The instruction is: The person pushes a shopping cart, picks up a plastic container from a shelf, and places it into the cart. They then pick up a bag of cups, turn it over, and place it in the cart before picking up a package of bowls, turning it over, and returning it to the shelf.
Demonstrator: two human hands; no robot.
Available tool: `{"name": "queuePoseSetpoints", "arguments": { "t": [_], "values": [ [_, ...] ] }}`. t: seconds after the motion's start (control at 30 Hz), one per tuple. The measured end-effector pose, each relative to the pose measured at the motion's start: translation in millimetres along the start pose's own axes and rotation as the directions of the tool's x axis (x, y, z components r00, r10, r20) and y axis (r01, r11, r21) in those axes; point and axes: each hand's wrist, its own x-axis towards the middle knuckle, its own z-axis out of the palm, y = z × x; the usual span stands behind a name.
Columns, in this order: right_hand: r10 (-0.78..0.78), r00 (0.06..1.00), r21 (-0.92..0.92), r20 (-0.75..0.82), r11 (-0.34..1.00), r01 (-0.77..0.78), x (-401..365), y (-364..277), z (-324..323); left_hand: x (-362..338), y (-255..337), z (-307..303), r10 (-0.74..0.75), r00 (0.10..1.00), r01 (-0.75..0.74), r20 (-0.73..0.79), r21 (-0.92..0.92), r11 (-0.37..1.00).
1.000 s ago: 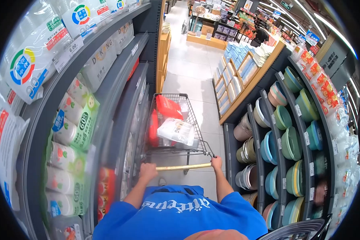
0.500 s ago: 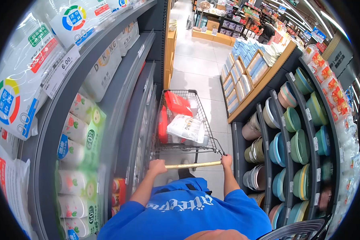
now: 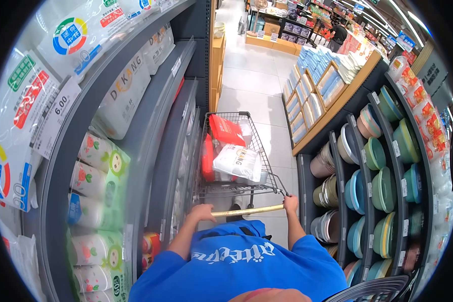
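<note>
A shopping cart [image 3: 267,170] stands ahead of me, its pale yellow handle [image 3: 249,210] running crosswise in front of my blue shirt. My left hand [image 3: 202,212] is around the handle's left end. At the right end, my right hand [image 3: 290,203] grips the handle with closed fingers. Inside the wire basket lies a white DEKANG bag [image 3: 237,162], in front of a red package [image 3: 227,130]. Another red package [image 3: 207,158] leans along the basket's left side. Other items beneath the white bag are partly hidden.
Close on the left, shelves [image 3: 135,116] hold bagged paper cups [image 3: 93,211] and a price tag [image 3: 56,117]. Stacked plastic basins [image 3: 382,189] fill the right shelves. A wooden display [image 3: 332,95] holds folded cloths. The tiled aisle [image 3: 246,75] runs ahead; a person [image 3: 338,36] is far off.
The shelves on both sides have shifted slightly in view, and the distant person shows more fully. Both hands stay at the cart handle, which now tilts up toward the right.
</note>
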Motion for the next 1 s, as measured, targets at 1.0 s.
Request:
{"name": "queuePoseSetpoints", "arguments": {
  "t": [1.0],
  "values": [
    [-0.134,0.903,-0.297,0.409,0.916,0.270,142.6,-66.7,78.0,12.2,33.7,-23.6,-0.040,0.997,0.039,-0.060,-0.006,0.999]
  ]
}}
